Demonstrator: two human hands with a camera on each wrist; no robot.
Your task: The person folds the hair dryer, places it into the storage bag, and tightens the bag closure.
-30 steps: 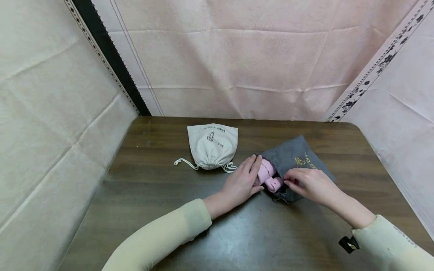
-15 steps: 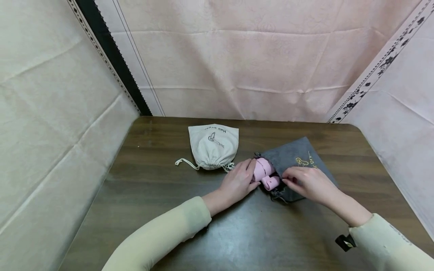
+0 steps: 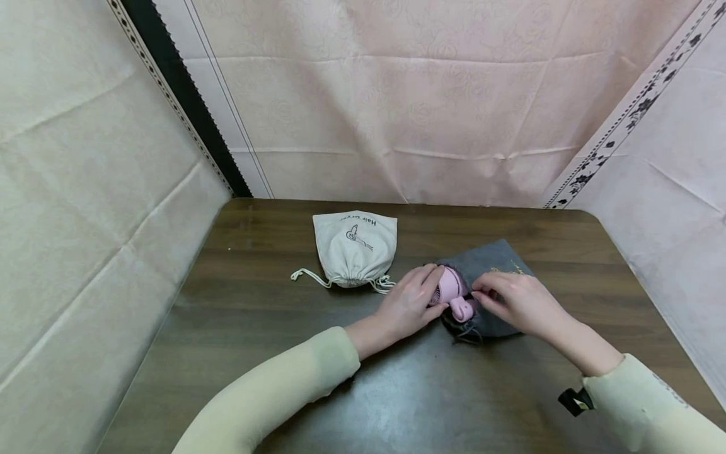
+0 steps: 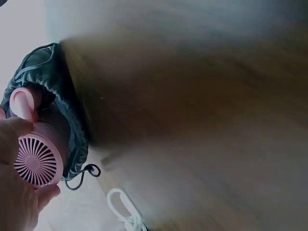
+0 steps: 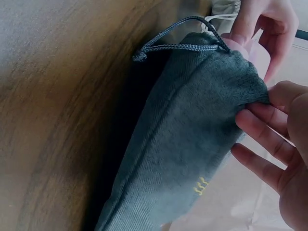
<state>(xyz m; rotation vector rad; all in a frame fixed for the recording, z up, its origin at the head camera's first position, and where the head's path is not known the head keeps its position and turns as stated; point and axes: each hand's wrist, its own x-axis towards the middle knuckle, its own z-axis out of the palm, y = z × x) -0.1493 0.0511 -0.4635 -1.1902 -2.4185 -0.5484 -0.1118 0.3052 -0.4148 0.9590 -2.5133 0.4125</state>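
Observation:
A pink hair dryer (image 3: 449, 285) lies partly inside a dark grey drawstring bag (image 3: 488, 255), with its folded handle (image 4: 21, 103) showing at the mouth. My left hand (image 3: 409, 302) grips the dryer's round body, thumb and fingers around the slotted vent end (image 4: 36, 161). On the bag's other side, my right hand (image 3: 518, 301) pinches the upper edge of the mouth between thumb and fingertips; the right wrist view has two of its fingers spread along the cloth (image 5: 192, 115). The rest of the dryer is hidden in the bag.
Left of the grey bag lies a white drawstring pouch (image 3: 357, 246) printed with a hair dryer, its white cords (image 3: 311, 274) on the wooden table (image 3: 272, 353). Pale cloth (image 3: 374, 113) hangs behind the table and along both sides.
My left hand and the dryer shifted slightly left, then came back right toward the bag. The bag's far corner has moved nearer, and its yellow print is now mostly behind my right hand.

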